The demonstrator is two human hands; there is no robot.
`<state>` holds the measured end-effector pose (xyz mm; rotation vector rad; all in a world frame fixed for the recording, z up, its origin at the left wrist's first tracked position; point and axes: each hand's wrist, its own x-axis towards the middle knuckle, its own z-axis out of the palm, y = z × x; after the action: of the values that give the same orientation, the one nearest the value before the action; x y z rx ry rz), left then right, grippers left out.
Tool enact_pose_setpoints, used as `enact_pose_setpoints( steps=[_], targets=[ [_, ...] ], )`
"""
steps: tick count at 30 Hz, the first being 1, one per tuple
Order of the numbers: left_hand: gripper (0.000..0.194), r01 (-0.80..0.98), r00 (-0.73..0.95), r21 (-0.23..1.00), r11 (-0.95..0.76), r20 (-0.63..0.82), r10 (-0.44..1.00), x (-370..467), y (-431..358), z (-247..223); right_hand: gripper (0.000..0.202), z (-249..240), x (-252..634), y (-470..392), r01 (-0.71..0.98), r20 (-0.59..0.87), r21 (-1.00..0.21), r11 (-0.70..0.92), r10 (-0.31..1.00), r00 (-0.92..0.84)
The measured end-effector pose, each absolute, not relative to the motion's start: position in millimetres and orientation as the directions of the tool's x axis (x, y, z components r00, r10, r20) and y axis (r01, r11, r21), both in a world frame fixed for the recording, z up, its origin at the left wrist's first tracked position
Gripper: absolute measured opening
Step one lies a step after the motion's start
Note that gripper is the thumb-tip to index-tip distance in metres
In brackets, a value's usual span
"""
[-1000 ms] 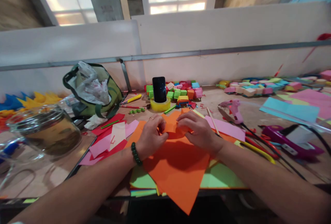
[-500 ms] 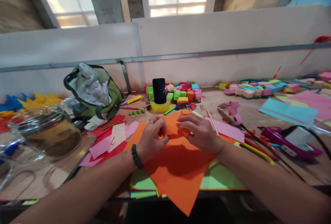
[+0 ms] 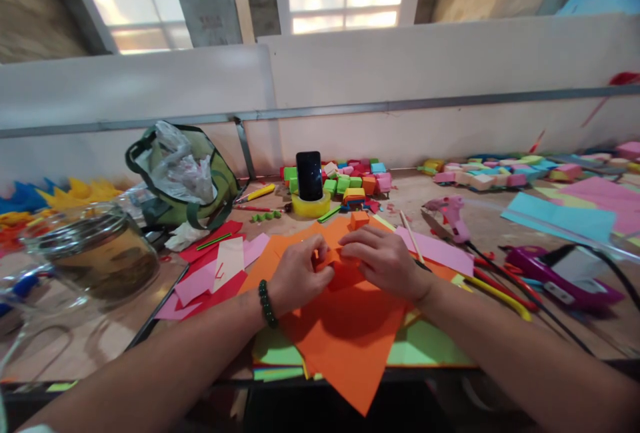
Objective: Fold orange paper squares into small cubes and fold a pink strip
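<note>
My left hand [image 3: 300, 274], with a dark green bead bracelet at the wrist, is closed, its fingertips pinching a small folded orange paper [image 3: 327, 261]. Beside it on the right, my right hand [image 3: 383, 261] has its fingers bent together at the other side of that paper, which they partly hide. Under both hands lies a large orange sheet [image 3: 345, 346], one corner reaching over the table edge. Just beyond my right fingers sits a small orange paper block [image 3: 359, 219]. Green sheets [image 3: 427, 343] lie beneath the orange one.
A phone [image 3: 309, 176] stands in a yellow tape roll [image 3: 311, 205], with colored paper blocks [image 3: 343, 184] behind. Left are red and pink papers [image 3: 195, 283], a bag [image 3: 220, 179] and a glass jar [image 3: 107, 263]. Right are a pink glue gun [image 3: 453, 216] and a purple device [image 3: 565, 279].
My left hand has turned slightly and moved right, its fingers closer together. My right fingers have shifted a little left, off the small orange block. The folded paper now shows less between my hands.
</note>
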<state>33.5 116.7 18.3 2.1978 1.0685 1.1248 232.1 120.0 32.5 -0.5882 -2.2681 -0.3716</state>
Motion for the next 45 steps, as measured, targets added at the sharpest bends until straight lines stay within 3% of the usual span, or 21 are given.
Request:
enact_pose_setpoints(
  steps=[5,11,13,22,28,33,40,45],
  targets=[
    [0.020,0.512,0.389,0.576,-0.637,0.506,0.770,34,115,21,0.040,29,234,122,0.474,0.713,-0.092,0.875,0.390,-0.583],
    [0.015,0.580,0.396,0.507,-0.638,0.509,0.764,35,110,23,0.036,26,232,121,0.468,0.741,0.002,0.884,0.313,-0.594],
    [0.014,0.591,0.399,0.498,-0.634,0.502,0.767,34,109,23,0.033,27,230,119,0.452,0.731,-0.019,0.892,0.321,-0.602],
    [0.012,0.673,0.398,0.437,-0.596,0.466,0.790,33,114,20,0.028,39,231,108,0.333,0.606,-0.294,0.896,0.444,-0.660],
    [0.013,0.691,0.433,0.410,-0.595,0.424,0.795,34,115,21,0.010,32,224,111,0.622,0.515,-0.487,0.613,0.777,-0.363],
    [0.013,0.710,0.446,0.374,-0.597,0.417,0.792,34,115,19,0.011,32,220,110,0.718,0.400,-0.460,0.523,0.844,-0.358],
    [0.025,0.690,0.405,0.438,-0.576,0.425,0.809,35,114,17,0.014,30,218,109,0.761,0.465,-0.334,0.557,0.799,-0.381],
    [0.020,0.695,0.407,0.450,-0.561,0.398,0.823,35,115,16,0.015,26,215,108,0.786,0.510,-0.213,0.581,0.752,-0.417]
  ],
)
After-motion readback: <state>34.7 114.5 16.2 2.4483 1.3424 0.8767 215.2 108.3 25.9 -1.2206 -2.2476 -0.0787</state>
